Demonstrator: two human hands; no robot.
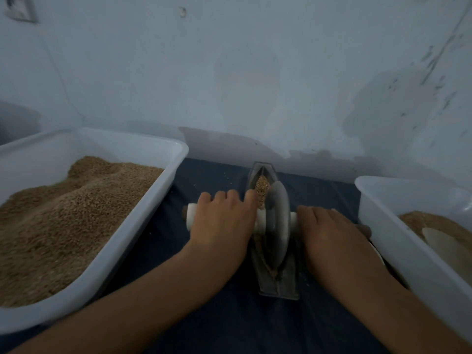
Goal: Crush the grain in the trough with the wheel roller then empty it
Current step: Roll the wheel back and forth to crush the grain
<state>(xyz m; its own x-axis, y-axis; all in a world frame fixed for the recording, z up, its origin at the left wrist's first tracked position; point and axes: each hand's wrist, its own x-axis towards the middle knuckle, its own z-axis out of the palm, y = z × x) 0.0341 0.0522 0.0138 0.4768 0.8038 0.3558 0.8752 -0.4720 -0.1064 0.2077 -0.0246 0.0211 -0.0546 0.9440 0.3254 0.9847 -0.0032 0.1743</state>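
Both hands are laid palm-down on the white axle (196, 213) of the wheel roller (277, 226): the left hand (223, 223) is curled over the axle's left half, fingers wrapped round its far side, and the right hand (329, 233) is curled over the right half in the same manner, so that each grip is closed on the axle. Its left end is seen projecting past the left hand; the right end is hidden by the right hand.

Wheel roller: a grey disc, stood upright on edge inside the trough (277, 282), between the two hands, near the trough's middle.

Trough: a narrow, boat-shaped grey metal channel, set lengthwise away from the person on a dark blue cloth (204, 315) spread over the tabletop. Grain (261, 187) is heaped in the far part of the trough, just beyond the wheel and touching its face; a little is visible at the near end under the disc.

Left bin (143, 226): a white plastic tub, just beside the left forearm, filled with brown grain in an uneven mound.

Right bin (398, 246): a white plastic tub close against the right wrist, holding brown material and a pale scoop-like piece (444, 246), partly cut off by the frame edge.

Wall (242, 72): pale blue-grey, marked and scuffed, directly behind the tabletop.
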